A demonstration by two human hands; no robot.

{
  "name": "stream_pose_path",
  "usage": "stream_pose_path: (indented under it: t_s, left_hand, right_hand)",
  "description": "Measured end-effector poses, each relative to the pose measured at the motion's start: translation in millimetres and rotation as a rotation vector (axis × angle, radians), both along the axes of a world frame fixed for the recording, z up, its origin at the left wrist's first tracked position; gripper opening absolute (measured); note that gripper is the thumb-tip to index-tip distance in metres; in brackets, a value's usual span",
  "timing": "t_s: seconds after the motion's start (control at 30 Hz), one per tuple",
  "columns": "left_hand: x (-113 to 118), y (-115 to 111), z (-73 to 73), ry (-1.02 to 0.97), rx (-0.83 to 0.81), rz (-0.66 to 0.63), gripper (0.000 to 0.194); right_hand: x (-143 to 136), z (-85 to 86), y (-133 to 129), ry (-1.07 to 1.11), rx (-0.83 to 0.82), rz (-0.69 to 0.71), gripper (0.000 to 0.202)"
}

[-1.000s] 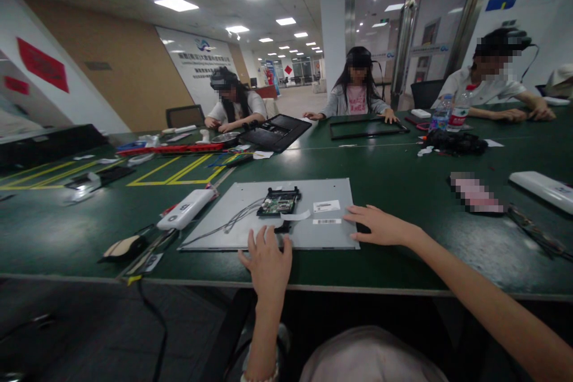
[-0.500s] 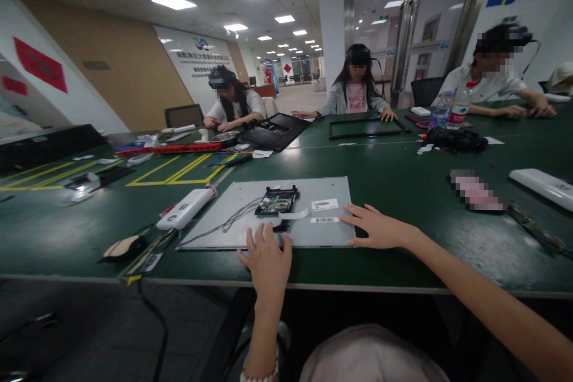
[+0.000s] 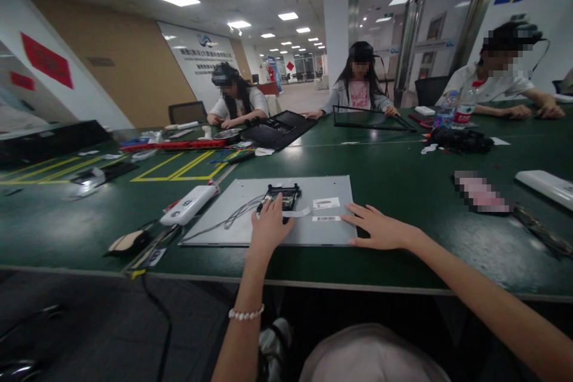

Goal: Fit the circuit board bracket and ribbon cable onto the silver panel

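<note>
A flat grey panel (image 3: 329, 191) lies on the green table. On it sits a small circuit board (image 3: 286, 194) in a black frame, with grey cables (image 3: 239, 213) running left and a pale ribbon (image 3: 299, 213) at its lower right. My left hand (image 3: 270, 224), fingers spread, reaches over the board's lower edge; whether the fingertips touch it cannot be made out. Fingers apart, my right hand (image 3: 380, 227) rests on the panel's right edge beside two white labels (image 3: 326, 219). Neither hand holds anything.
Left of the panel are a white power bank (image 3: 190, 205) and a beige-and-black mouse (image 3: 129, 242). A pink phone (image 3: 481, 192), another white device (image 3: 546, 188) and bottles (image 3: 464, 110) stand or lie right. Across the table (image 3: 394, 167), three people sit; one holds a black frame (image 3: 373, 126).
My left hand has moved forward from the panel's near edge onto the board. My right hand has stayed in place. The person opposite has lifted the black frame's far side.
</note>
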State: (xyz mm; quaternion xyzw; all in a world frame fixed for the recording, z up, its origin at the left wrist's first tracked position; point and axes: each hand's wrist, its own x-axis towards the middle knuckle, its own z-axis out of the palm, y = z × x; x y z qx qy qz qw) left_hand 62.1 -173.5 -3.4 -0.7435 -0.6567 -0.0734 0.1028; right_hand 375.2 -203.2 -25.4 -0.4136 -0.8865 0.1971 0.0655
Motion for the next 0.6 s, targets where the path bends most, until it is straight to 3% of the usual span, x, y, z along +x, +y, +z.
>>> stream_pose_path:
  t_s: [0.3, 0.6]
  left_hand:
    - [-19.1, 33.8, 8.5, 0.037, -0.071, -0.009, 0.059]
    - [-32.1, 69.6, 16.7, 0.061, -0.105, 0.084, 0.044]
  right_hand:
    - [-0.4, -2.7, 1.1, 0.002, 0.008, 0.003, 0.082]
    - [-0.6, -3.8, 1.2, 0.001, 0.018, 0.006, 0.081]
